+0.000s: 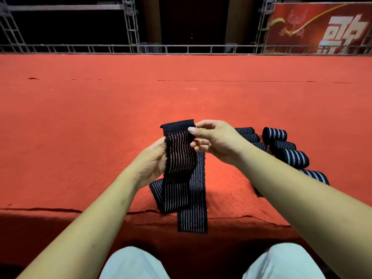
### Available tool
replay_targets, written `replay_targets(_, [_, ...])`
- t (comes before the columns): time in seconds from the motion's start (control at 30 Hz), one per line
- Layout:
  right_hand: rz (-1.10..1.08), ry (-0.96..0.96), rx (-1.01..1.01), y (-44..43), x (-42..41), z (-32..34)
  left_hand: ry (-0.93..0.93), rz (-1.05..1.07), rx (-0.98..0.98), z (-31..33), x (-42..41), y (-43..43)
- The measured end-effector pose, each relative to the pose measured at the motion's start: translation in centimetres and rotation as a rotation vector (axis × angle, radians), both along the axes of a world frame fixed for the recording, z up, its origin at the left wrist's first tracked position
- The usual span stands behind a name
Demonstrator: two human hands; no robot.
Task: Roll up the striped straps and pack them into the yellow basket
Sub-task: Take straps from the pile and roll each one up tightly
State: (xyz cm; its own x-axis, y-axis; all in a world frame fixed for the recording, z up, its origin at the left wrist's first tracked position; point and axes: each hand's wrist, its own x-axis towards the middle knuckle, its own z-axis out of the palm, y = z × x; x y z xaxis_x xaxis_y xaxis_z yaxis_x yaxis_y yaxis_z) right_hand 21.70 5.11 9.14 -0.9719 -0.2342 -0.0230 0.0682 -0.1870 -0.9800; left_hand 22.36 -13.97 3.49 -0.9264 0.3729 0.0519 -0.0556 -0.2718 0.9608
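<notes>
My left hand [154, 161] and right hand [211, 137] both grip the striped strap [179, 166] upright over the red surface [181, 87]; rolled straps [281, 146] lie right.

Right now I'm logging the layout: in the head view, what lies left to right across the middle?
Left hand → striped strap held up in both hands → right hand → rolled straps lying on the red carpet.
</notes>
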Motion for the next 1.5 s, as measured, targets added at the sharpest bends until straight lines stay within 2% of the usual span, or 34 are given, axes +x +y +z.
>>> replay_targets(0.23, [-0.013, 0.028, 0.028, -1.3, 0.5, -0.2, 0.038, -0.034, -0.028, -0.6, 0.2, 1.8])
replay_targets(0.37, [0.031, 0.03, 0.007, -1.2, 0.7, 0.1, 0.058, 0.205, -0.075, -1.0, -0.4, 1.4])
replay_targets(0.53, [0.129, 0.268, 0.524, -0.3, 1.1, 0.4, 0.073, 0.278, -0.12, -0.2, -0.7, 0.4])
replay_targets(0.6, [0.084, 0.321, 0.609, -0.4, 1.0, 0.3, 0.099, 0.277, -0.138, -0.2, -0.8, 0.2])
replay_targets(0.67, [0.026, 0.279, 0.552, -0.1, 0.5, 0.4, 0.153, 0.251, -0.134, -0.3, -1.0, 0.0])
replay_targets(0.73, [0.006, 0.155, 0.405, 0.5, 0.1, 0.9, 0.176, 0.178, -0.12, -0.4, -0.9, -0.2])
replay_targets(0.9, [-0.142, -0.109, 0.097, 3.4, -2.3, 1.3, 0.098, -0.13, -0.093, -0.8, -0.3, -0.6])
replay_targets(1.03, [-0.331, -0.265, -0.061, 5.5, -3.9, 0.7, -0.017, -0.199, -0.076, -1.0, -0.1, -1.2])
replay_targets(1.1, [-0.388, -0.247, -0.187, 6.1, -4.4, 0.2, -0.048, -0.231, -0.127, -1.4, 0.0, -1.3])
replay_targets(1.17, [-0.436, -0.186, -0.211, 6.2, -4.7, -0.1, -0.08, -0.262, -0.201, -1.9, 0.1, -1.3])
replay_targets(1.37, [-0.504, 0.028, -0.048, 5.6, -5.4, -0.5, -0.176, -0.321, -0.434, -4.8, 0.5, -0.8])
replay_targets(1.5, [-0.49, 0.101, 0.044, 4.4, -5.8, -1.2, -0.255, -0.294, -0.462, -6.7, 1.3, -0.1])
